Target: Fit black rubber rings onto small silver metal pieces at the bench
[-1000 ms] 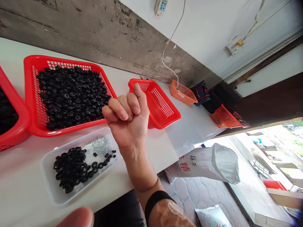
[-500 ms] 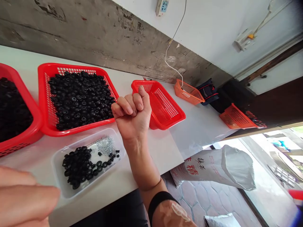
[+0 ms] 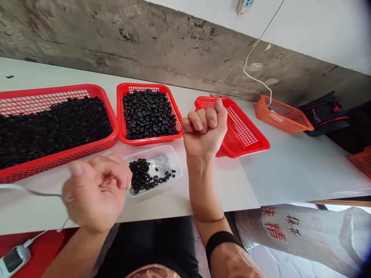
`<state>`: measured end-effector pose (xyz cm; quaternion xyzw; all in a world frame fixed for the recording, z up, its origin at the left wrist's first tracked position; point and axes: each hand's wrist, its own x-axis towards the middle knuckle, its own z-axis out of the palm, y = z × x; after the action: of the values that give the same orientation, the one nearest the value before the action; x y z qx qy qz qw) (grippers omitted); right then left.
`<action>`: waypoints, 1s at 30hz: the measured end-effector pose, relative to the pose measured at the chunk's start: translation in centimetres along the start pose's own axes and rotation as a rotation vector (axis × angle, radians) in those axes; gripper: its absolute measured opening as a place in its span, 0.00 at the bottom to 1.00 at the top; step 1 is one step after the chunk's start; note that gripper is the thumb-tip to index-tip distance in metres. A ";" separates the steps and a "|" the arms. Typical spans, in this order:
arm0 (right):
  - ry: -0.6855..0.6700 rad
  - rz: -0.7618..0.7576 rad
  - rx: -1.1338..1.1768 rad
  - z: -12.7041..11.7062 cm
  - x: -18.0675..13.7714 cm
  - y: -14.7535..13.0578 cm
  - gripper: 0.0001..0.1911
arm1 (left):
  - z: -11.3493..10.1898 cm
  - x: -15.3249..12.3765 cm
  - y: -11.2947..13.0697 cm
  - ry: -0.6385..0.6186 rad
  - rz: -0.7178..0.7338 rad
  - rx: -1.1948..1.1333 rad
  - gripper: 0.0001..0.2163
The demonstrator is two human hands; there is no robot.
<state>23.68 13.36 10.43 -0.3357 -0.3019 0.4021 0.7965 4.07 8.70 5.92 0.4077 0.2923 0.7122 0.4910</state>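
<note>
My left hand (image 3: 95, 189) is raised over the front of the table with curled fingers and the thumb standing out; it is a little blurred, and I see nothing in it. Also in the air is my right hand (image 3: 205, 129), a fist with the thumb up and no object showing. Between the two, a clear plastic tray (image 3: 177, 175) holds black rubber-looking rings and small silvery pieces. Behind it stands a red basket (image 3: 150, 141) of small round black parts. Another red basket (image 3: 252, 148), partly hidden by my right hand, shows no contents.
At the left is a large red basket (image 3: 111, 131) full of black pieces. An orange basket (image 3: 278, 116) and a dark bag (image 3: 321, 114) lie at the right. A white cable (image 3: 246, 69) hangs down the wall. Below the table are a printed sack (image 3: 307, 231) and a small device (image 3: 14, 260).
The view has swung left, so the table's things appear farther right. My left hand, earlier only a blur at the lower left edge, now shows whole. My right fist keeps its shape.
</note>
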 end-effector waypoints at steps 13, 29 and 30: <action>-0.914 0.183 -1.554 -3.4 -6.5 5.0 0.08 | -9.4 -9.7 -2.8 -0.096 -0.487 0.553 0.23; -0.967 0.349 -1.687 -3.0 -10.4 5.3 0.09 | -8.3 -9.8 -0.4 -0.433 -0.248 0.947 0.16; -0.944 0.346 -1.621 -3.2 -10.4 4.9 0.10 | -8.1 -9.7 -0.2 -0.420 -0.210 0.937 0.16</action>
<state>18.85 5.83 2.53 -0.6285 -0.7254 0.2767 0.0470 -1.04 -0.42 -1.09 0.6861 0.5143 0.3547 0.3728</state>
